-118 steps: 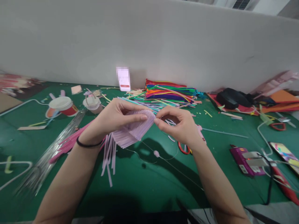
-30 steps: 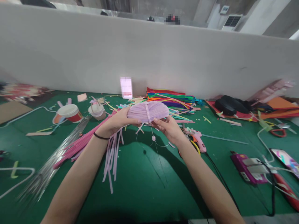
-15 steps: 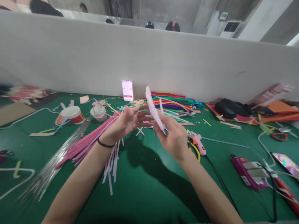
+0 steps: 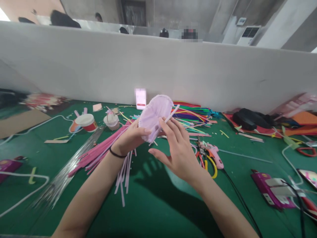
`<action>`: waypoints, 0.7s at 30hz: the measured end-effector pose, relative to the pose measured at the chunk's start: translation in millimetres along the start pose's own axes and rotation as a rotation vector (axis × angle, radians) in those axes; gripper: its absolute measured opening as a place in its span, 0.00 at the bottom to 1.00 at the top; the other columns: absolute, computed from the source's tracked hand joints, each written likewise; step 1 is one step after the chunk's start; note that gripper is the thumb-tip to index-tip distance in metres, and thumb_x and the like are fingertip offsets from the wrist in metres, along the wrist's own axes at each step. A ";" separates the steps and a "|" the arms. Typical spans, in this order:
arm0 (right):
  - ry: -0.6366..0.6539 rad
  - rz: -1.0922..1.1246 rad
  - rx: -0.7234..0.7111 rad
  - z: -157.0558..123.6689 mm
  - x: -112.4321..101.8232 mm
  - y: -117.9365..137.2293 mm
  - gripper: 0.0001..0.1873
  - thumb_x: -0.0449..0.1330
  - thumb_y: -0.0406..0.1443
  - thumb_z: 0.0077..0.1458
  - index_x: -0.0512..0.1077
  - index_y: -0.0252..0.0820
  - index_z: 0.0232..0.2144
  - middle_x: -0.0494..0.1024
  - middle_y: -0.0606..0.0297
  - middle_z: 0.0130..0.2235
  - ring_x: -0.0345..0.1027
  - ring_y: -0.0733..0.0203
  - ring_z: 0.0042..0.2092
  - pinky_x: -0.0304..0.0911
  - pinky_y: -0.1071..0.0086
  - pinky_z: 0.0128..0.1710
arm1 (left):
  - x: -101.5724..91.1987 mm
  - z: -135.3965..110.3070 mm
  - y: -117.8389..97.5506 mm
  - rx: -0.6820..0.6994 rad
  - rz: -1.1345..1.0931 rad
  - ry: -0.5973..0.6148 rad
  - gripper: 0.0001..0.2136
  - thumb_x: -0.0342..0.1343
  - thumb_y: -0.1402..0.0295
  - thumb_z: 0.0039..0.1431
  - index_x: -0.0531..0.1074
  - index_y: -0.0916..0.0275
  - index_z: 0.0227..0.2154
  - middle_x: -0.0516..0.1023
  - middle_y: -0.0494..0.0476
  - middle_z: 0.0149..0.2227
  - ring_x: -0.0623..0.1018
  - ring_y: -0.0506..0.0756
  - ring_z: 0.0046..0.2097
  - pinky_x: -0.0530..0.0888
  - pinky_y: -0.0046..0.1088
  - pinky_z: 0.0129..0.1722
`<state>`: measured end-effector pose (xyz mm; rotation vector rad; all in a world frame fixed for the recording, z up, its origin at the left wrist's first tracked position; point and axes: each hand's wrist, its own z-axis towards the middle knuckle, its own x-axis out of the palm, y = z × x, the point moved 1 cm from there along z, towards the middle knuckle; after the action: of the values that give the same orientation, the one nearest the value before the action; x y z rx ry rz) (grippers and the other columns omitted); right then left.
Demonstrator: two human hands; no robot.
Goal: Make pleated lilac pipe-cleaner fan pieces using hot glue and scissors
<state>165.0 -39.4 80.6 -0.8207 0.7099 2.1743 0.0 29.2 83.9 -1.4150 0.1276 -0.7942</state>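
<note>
A pale lilac, fuzzy-edged disc, seemingly made of pipe cleaners, is held up above the table with its flat face towards me. My left hand grips its lower left edge, thumb in front and the other fingers hidden behind. A short lilac stem sticks out at the disc's right side. My right hand is at that side, its thumb spread away and its fingertips at or touching the disc by the stem. Below my left wrist lies a bundle of pink and lilac pipe cleaners.
Yellow-handled pliers and a pink glue gun lie to the right. Colourful pipe cleaners lie behind. A paper cup and clear-wrapped sticks are left. A phone leans on the partition. A purple power strip sits right.
The lilac disc went from edge-on in my right hand to face-on in my left. My left hand has closed on its edge; my right thumb and fingers have spread. The view has shifted slightly.
</note>
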 end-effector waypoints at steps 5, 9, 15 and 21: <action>0.005 0.017 0.041 -1.1 -2.3 -10.4 0.32 0.54 0.46 0.64 0.52 0.43 0.65 0.60 0.52 0.65 0.47 0.47 0.68 0.52 0.45 0.65 | -15.8 19.7 3.2 -0.109 -0.253 -0.220 0.19 0.54 0.70 0.57 0.71 0.69 0.51 0.81 0.65 0.45 0.81 0.62 0.45 0.79 0.43 0.47; -0.007 0.015 0.103 -11.5 -12.8 -22.7 0.17 0.54 0.41 0.64 0.68 0.43 0.54 0.64 0.54 0.62 0.53 0.49 0.66 0.55 0.48 0.64 | -41.0 22.3 17.7 -0.290 -0.326 -0.465 0.12 0.52 0.73 0.62 0.71 0.71 0.47 0.82 0.65 0.38 0.82 0.56 0.34 0.83 0.35 0.34; 0.053 -0.003 0.377 -64.3 -24.6 -48.7 0.12 0.55 0.40 0.64 0.73 0.45 0.46 0.78 0.59 0.48 0.70 0.53 0.52 0.65 0.55 0.53 | -67.5 -9.1 43.5 -0.391 -0.285 -0.641 0.07 0.54 0.71 0.62 0.73 0.67 0.40 0.79 0.56 0.28 0.79 0.52 0.22 0.75 0.21 0.15; 0.238 -0.077 0.624 -118.6 -15.8 -69.4 0.11 0.54 0.40 0.63 0.73 0.41 0.40 0.79 0.59 0.39 0.74 0.52 0.41 0.68 0.58 0.43 | -62.4 -28.8 70.1 -0.374 -0.081 -0.747 0.03 0.57 0.73 0.57 0.75 0.66 0.33 0.74 0.49 0.24 0.71 0.46 0.18 0.66 0.16 0.09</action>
<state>266.7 -84.4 -1.6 -0.7513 1.3595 1.6450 -32.4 36.8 -8.5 -1.9974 -0.3781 -0.2673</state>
